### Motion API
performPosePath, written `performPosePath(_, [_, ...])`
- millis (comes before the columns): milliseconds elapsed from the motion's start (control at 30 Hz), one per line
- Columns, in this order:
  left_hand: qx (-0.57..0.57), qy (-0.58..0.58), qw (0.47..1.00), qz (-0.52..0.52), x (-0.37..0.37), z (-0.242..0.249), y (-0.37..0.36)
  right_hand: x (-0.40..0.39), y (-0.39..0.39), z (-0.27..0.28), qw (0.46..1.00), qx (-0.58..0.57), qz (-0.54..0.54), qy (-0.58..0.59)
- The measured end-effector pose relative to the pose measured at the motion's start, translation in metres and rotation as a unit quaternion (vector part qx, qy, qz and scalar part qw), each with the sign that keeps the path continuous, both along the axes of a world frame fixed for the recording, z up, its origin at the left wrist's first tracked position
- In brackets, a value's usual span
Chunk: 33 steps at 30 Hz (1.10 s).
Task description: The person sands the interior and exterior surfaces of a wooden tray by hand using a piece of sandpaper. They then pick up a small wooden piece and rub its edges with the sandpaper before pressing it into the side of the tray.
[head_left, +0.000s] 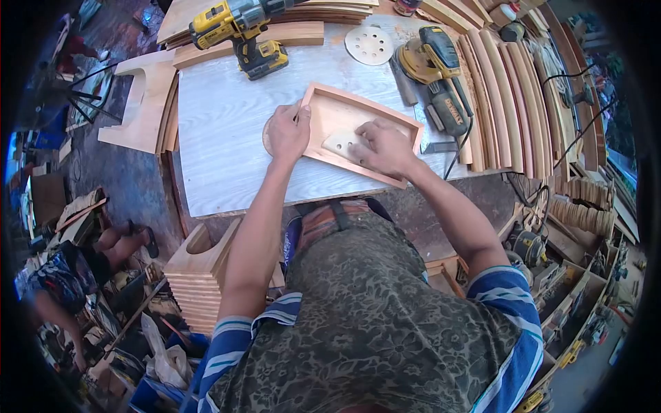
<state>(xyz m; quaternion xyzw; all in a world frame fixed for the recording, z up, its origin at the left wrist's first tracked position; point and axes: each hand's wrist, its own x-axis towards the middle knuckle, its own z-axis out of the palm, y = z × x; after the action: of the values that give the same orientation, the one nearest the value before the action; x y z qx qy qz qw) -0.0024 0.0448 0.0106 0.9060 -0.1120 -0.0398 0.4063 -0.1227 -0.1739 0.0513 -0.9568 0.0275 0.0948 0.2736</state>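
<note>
A shallow wooden box (359, 97) lies at a slant on the table before me. My left hand (289, 132) grips the box's left end wall, thumb over the rim. Inside the box, my right hand (387, 147) presses a pale sanding disc (335, 142) with holes, which looks folded, against the bottom. My fingers are curled over the disc and hide part of it. A round tan edge (266, 138), perhaps another disc, shows beside my left hand.
A yellow cordless drill (244, 34) stands at the back left. A loose sanding disc (369, 45) lies at the back, near a corded sander (434, 69). Curved wooden strips (506, 103) line the right side. Stacked cut boards (196, 272) stand below the table; a person's leg (124, 244) shows at left.
</note>
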Motion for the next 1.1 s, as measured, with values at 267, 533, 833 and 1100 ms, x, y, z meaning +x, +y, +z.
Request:
performPosePath(267, [-0.02,-0.03,0.999,-0.033,-0.02,0.004,0.012,0.009,0.02,0.004,0.999,-0.001,0.054,-0.004])
performPosePath(533, [-0.073,0.038,0.994,0.067,-0.064,0.005,0.012,0.005,0.031,0.016,0.99,0.091,0.066,0.088])
performPosePath(833, [-0.096,-0.002,0.992,0.087,-0.064,-0.002,0.012,0.024,0.034,-0.006,0.985,0.022,0.171,0.029])
performPosePath(1100, [-0.11,-0.011,0.988,0.108,-0.064,0.002,0.007,0.015,0.024,-0.001,0.986,0.006,0.16,0.054])
